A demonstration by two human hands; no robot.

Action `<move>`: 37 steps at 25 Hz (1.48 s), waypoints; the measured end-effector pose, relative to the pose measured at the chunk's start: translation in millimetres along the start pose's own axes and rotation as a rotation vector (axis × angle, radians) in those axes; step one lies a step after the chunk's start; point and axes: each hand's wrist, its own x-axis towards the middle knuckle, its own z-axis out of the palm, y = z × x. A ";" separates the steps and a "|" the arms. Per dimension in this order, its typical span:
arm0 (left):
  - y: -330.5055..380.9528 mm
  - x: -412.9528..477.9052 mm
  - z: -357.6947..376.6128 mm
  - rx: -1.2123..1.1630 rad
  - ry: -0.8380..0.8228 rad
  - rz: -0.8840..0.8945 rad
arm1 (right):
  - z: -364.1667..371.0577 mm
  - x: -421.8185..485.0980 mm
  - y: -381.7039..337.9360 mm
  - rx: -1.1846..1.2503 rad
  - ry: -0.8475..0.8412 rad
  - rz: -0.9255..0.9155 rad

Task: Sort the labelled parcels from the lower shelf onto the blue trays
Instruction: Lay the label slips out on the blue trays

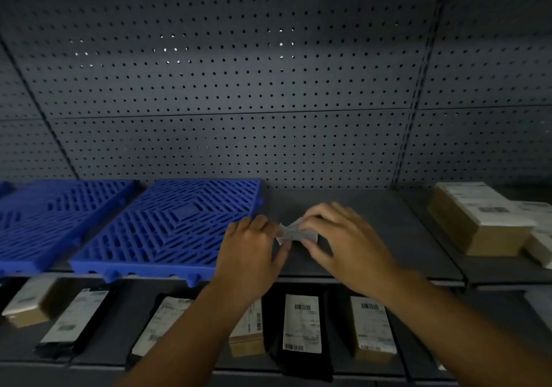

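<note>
Farthest left of the grip, the outer blue tray (53, 219) lies flat on the upper shelf (373, 216). The nearer blue tray (179, 225) lies beside it, its right edge just left of the gripping hands. Below and well left of the grip, the lower shelf (125, 330) holds a tan box (30, 303), then a first black bag (74, 318) and a second black bag (161, 324), each with a white label facing up.

The left hand (248, 255) reaches up past the nearer tray's front right corner. Its fingers are curled and its thumb and fingertips pinch the left end of a small pale packet (295, 232). The packet sits between both hands over the grey shelf surface, right of the nearer tray. It is flat and carries print, but blur hides the rest, and I cannot tell whether it touches the shelf. The right hand (343, 237) pinches its right end, fingers curled over the top and thumb underneath.

Straight below the grip on the lower shelf stands a half-hidden brown box (248, 336), partly behind the left forearm. Right of that lie a barcoded black bag (301, 324) and a labelled brown box (373, 330) under the right wrist.

Well right of the grip, on the upper shelf, is a stacked carton (478, 219) with white labels. A pegboard wall (239, 87) stands behind everything.
</note>
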 end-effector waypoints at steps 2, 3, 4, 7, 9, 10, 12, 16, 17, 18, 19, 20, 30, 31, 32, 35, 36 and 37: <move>0.9 6.7 5.2 0.009 0.019 0.024 | 7.7 5.3 5.7 -0.027 -0.027 0.070; 1.9 9.7 9.1 0.033 0.022 0.035 | 12.7 7.5 11.2 -0.044 -0.039 0.104; 3.5 12.5 9.7 0.040 0.001 0.041 | 16.1 11.1 15.5 -0.043 -0.055 0.148; 4.5 19.6 16.3 0.053 -0.005 0.063 | 28.5 24.0 30.9 -0.050 -0.084 0.222; 3.3 21.4 19.9 0.076 -0.019 0.068 | 38.8 28.8 40.9 -0.058 -0.132 0.260; 2.7 21.7 22.4 0.091 -0.035 0.076 | 44.1 31.5 44.5 -0.066 -0.165 0.278; 1.3 22.1 28.6 0.110 -0.060 0.098 | 54.0 34.1 51.5 -0.069 -0.213 0.296; -2.3 24.3 33.7 0.111 -0.040 0.098 | 65.6 39.1 64.7 -0.027 -0.314 0.349; -2.3 25.0 34.5 0.100 -0.036 0.102 | 66.9 41.1 66.7 0.000 -0.336 0.360; -1.8 25.5 34.4 0.087 -0.041 0.104 | 68.0 43.3 69.0 0.026 -0.364 0.375; -1.7 26.3 35.1 0.081 -0.039 0.106 | 69.3 45.6 70.9 0.055 -0.386 0.387; -1.9 26.5 35.7 0.078 -0.040 0.107 | 69.9 47.5 73.0 0.084 -0.410 0.404; -11.5 24.4 12.8 -0.315 0.110 0.108 | 45.0 47.8 65.0 0.438 -0.277 0.504; -18.5 25.1 3.9 -0.502 0.197 0.057 | 35.3 48.7 64.1 0.536 -0.221 0.510; -26.5 26.5 -5.1 -0.669 0.278 -0.004 | 23.3 51.2 62.1 0.633 -0.164 0.511; -43.1 29.1 -24.2 -0.891 0.268 -0.143 | -8.8 58.1 48.5 0.810 -0.042 0.482; -44.4 29.0 -26.7 -0.929 0.211 -0.165 | -15.7 59.9 42.2 0.854 -0.020 0.464; -43.1 27.7 -26.6 -0.980 0.174 -0.169 | -20.5 60.6 35.0 0.895 -0.003 0.442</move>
